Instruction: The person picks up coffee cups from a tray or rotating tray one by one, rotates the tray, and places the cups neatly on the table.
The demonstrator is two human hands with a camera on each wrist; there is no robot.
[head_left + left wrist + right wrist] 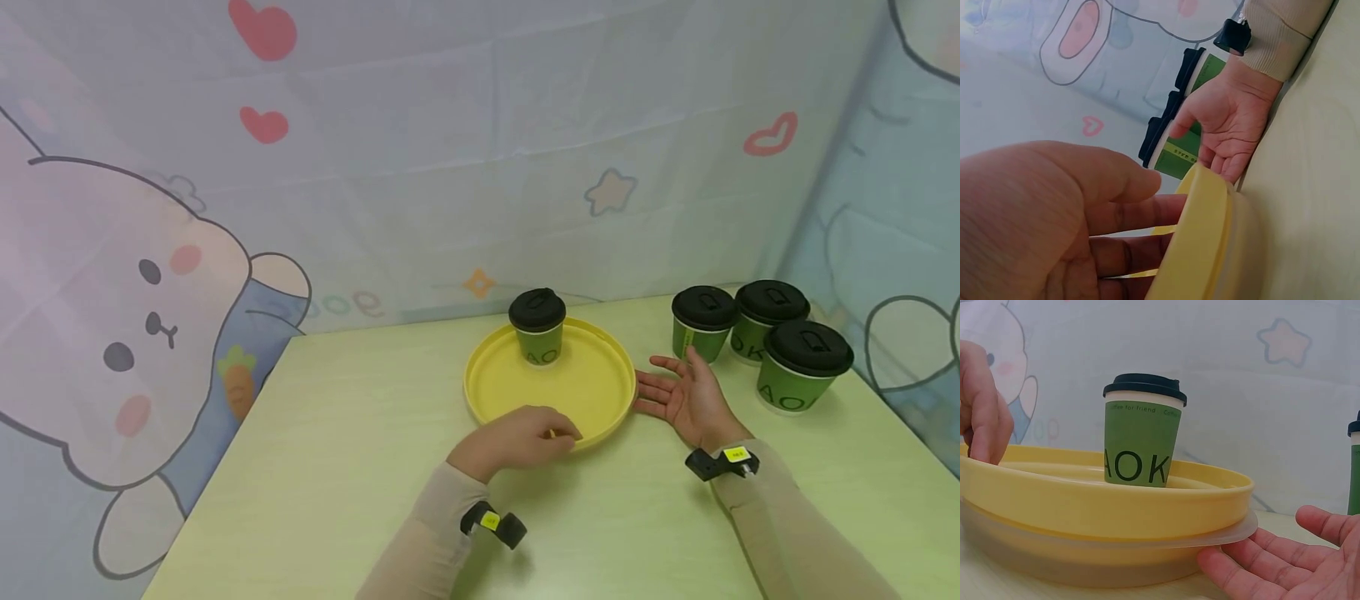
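Observation:
A round yellow tray (495, 392) with a raised rim lies on the table, and a paler flange (1229, 536) shows beneath it. On the tray stands a green paper cup (1138, 444) with a black lid, upright toward its far side. My left hand (521, 442) reaches over the near rim; in the left wrist view its loosely bent fingers (1135, 253) dip inside the rim, and the thumb stays off it. To the tray's right, my right hand (693, 404) is spread palm up, fingertips right at the tray's lower edge. Nothing lies in its palm.
Three more lidded green cups stand right of the tray: one cup (701, 333) just behind my right hand, another cup (750, 337) beside it, and a larger cup (795, 387) nearer. A printed cloth (420, 167) hangs behind the table (360, 467).

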